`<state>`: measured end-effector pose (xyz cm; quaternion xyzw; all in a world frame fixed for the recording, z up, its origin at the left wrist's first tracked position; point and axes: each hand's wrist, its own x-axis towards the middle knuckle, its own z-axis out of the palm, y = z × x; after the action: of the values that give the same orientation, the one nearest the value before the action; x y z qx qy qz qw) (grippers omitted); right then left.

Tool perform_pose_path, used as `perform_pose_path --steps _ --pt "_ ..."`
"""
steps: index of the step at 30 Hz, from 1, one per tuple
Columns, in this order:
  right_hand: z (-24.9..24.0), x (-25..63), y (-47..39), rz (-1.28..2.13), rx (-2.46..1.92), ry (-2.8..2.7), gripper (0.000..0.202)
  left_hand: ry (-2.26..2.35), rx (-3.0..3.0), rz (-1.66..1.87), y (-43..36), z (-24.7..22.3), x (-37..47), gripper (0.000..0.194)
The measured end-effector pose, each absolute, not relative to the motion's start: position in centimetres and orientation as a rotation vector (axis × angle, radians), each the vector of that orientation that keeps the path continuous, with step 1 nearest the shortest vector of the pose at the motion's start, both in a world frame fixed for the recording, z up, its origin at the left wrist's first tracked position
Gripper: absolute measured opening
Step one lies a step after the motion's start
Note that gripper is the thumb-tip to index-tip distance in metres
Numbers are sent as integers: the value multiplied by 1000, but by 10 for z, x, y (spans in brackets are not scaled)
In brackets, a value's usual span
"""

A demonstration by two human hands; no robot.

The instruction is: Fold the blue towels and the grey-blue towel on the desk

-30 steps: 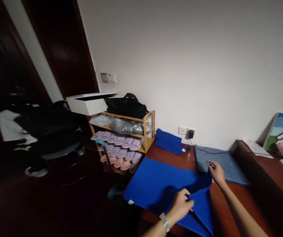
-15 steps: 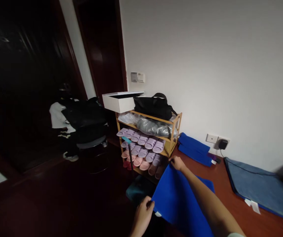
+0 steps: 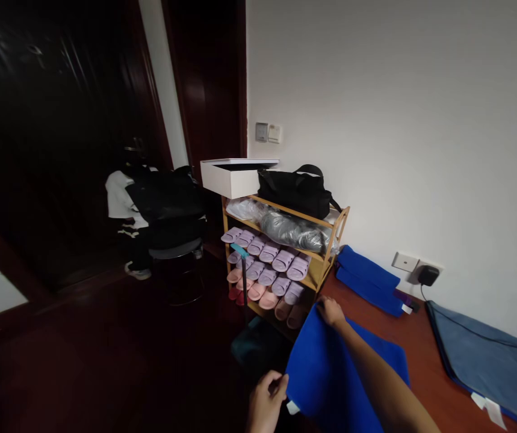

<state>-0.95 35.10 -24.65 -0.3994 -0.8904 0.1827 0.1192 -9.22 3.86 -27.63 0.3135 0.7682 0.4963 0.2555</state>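
Observation:
A bright blue cloth (image 3: 315, 367) with a white tag at its near left corner lies partly on the reddish-brown table, its left edge sticking out past the table's side. My left hand (image 3: 267, 400) pinches that edge close to the tag, thumb and finger together. Farther up, my right hand (image 3: 331, 311) is closed on the cloth's far corner, and its forearm crosses above the fabric. Behind, near the wall, lies a folded blue cloth (image 3: 369, 281). To the right a flat grey-blue cloth (image 3: 488, 349) with white tags rests on the table.
A wooden shoe rack (image 3: 325, 264) with several lilac and pink slippers stands beyond the table. On top are a black bag (image 3: 297, 191) and a white box (image 3: 235, 180). A plugged-in black adapter (image 3: 428, 275) trails a cable. At left, clothes (image 3: 163, 198) cover a stool.
The view has shifted left, so the room appears farther right. Both hands keep hold of the blue cloth; my right hand sits slightly lower against the rack.

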Motion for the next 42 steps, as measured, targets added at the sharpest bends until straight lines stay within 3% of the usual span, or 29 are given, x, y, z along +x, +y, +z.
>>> perform_pose_path --steps 8,15,22,29,34,42 --pt "-156 60 338 684 -769 -2465 26 1963 1025 1429 34 -230 -104 41" --pt "-61 212 291 682 -711 -2230 23 1984 1444 1565 21 -120 -93 17" --pt "-1 330 213 720 -756 -2013 25 2001 1875 1727 22 -20 -43 13" --pt "20 396 169 595 -695 -1941 28 1728 2142 1614 37 29 -1 20" --pt "11 420 155 420 -641 -2012 30 1773 2189 1418 48 24 15 32" --pt "-2 444 128 134 -703 -2024 32 1752 2240 1568 50 23 32 28"
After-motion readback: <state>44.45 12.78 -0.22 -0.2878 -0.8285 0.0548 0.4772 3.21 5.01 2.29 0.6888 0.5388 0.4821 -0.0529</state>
